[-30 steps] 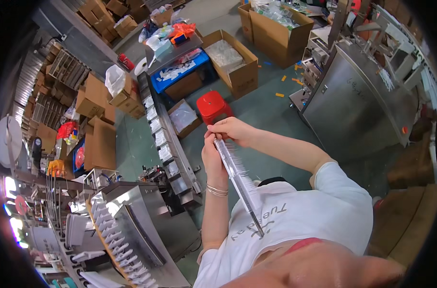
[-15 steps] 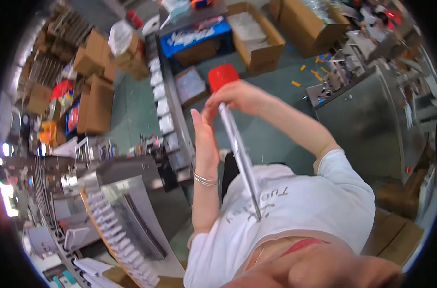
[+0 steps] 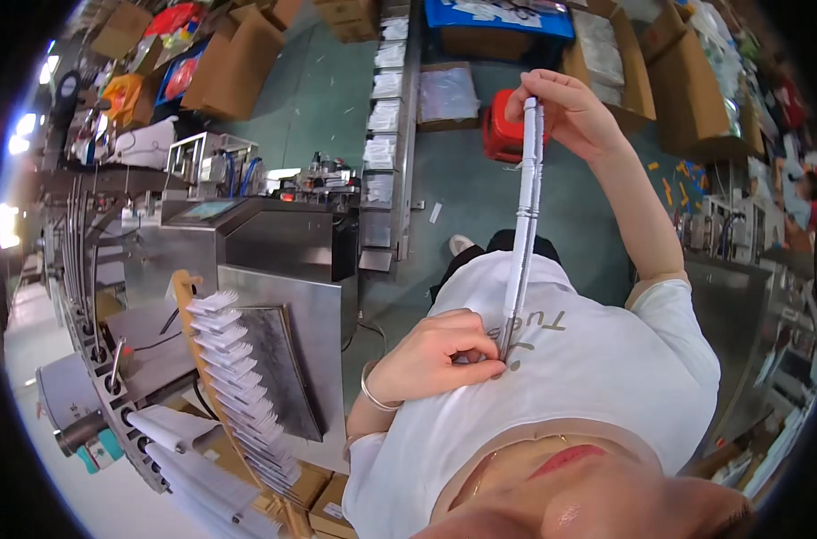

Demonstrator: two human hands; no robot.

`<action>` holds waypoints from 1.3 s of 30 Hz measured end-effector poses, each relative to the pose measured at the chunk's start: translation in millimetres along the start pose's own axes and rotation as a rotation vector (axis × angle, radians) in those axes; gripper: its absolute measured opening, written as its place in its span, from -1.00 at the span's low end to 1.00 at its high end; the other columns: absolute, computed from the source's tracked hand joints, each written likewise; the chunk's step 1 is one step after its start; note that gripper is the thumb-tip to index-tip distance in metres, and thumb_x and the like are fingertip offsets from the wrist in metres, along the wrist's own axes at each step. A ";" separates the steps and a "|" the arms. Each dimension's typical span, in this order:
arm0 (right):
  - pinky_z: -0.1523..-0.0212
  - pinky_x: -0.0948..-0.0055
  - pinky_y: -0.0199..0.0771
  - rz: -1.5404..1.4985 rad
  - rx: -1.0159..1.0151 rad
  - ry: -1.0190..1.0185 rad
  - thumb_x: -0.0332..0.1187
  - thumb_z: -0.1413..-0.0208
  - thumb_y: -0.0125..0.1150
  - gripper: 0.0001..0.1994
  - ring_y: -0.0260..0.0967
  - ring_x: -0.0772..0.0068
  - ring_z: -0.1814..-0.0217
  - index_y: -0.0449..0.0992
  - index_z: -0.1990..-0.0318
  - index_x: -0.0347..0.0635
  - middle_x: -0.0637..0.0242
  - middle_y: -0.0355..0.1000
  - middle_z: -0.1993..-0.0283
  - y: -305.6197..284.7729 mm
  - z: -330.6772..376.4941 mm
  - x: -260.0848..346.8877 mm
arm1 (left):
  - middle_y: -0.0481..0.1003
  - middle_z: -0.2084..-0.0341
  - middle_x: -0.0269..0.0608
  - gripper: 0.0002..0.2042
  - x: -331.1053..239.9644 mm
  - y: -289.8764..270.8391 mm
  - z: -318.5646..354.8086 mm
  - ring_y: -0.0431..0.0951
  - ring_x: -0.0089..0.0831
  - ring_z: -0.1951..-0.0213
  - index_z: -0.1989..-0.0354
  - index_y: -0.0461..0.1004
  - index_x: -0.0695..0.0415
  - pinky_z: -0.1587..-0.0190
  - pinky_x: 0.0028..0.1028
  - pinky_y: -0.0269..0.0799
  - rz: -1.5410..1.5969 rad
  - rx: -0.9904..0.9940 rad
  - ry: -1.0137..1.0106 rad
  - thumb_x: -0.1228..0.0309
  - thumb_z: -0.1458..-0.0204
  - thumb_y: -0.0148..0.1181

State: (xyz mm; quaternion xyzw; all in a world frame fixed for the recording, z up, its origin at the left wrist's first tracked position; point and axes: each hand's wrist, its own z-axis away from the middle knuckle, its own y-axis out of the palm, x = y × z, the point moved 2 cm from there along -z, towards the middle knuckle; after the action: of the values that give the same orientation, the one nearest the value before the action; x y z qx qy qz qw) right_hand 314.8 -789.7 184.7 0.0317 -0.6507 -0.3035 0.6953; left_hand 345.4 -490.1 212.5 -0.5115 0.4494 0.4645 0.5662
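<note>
A long thin white stack of flat packets (image 3: pixel 522 234) runs from my chest out toward the floor. My right hand (image 3: pixel 566 108), arm stretched out, is closed around its far end. At the near end my left hand (image 3: pixel 440 355), with a bracelet on its wrist, pinches the stack against my white shirt (image 3: pixel 597 359). The stack is straight and nearly upright in the picture.
A steel machine (image 3: pixel 274 260) stands at my left, with a slanted feeder of white packets (image 3: pixel 233 377). A narrow conveyor carrying white packets (image 3: pixel 386 99) runs away ahead. A red stool (image 3: pixel 498 135), cardboard boxes (image 3: pixel 238 54) and a blue crate (image 3: pixel 498 18) stand on the green floor.
My left hand has slid from the far end of the stack down to the end at my chest. My right hand has kept hold of the far end. The view has swung.
</note>
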 end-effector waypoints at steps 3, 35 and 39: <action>0.28 0.51 0.40 0.022 0.077 -0.023 -0.26 -0.19 -0.02 -0.80 0.40 0.49 0.33 0.38 0.38 -0.19 0.28 0.44 0.44 6.3 -22.6 8.3 | 0.36 0.62 -0.35 -0.91 -2.4 -12.7 -0.1 0.36 -0.59 0.54 0.50 0.51 0.21 0.54 -0.58 0.21 0.032 -0.094 -0.027 0.54 0.20 0.30; 0.36 0.58 0.21 0.114 0.766 -0.204 -0.35 -0.17 0.02 -0.80 0.22 0.54 0.39 0.40 0.19 -0.33 0.32 0.32 0.41 41.8 -347.6 135.6 | 0.51 0.48 -0.32 -0.86 -19.1 -245.2 -70.5 0.49 -0.65 0.45 0.26 0.50 0.26 0.37 -0.69 0.36 -0.083 -1.877 0.173 0.57 0.02 0.17; 0.38 0.59 0.20 -0.049 0.787 -0.196 -0.32 -0.16 0.04 -0.76 0.19 0.53 0.42 0.41 0.17 -0.35 0.31 0.32 0.42 49.8 -361.1 120.0 | 0.51 0.47 -0.33 -0.86 -32.6 -248.6 -62.5 0.49 -0.64 0.43 0.24 0.50 0.25 0.37 -0.68 0.36 -0.157 -1.840 0.177 0.55 -0.01 0.15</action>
State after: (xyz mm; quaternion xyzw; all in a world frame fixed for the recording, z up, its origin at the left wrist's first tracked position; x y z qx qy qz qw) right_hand 663.7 -931.5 258.3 0.2817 -0.7795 -0.0495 0.5573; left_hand 582.9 -565.8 280.3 -0.8222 -0.0904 0.5578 -0.0692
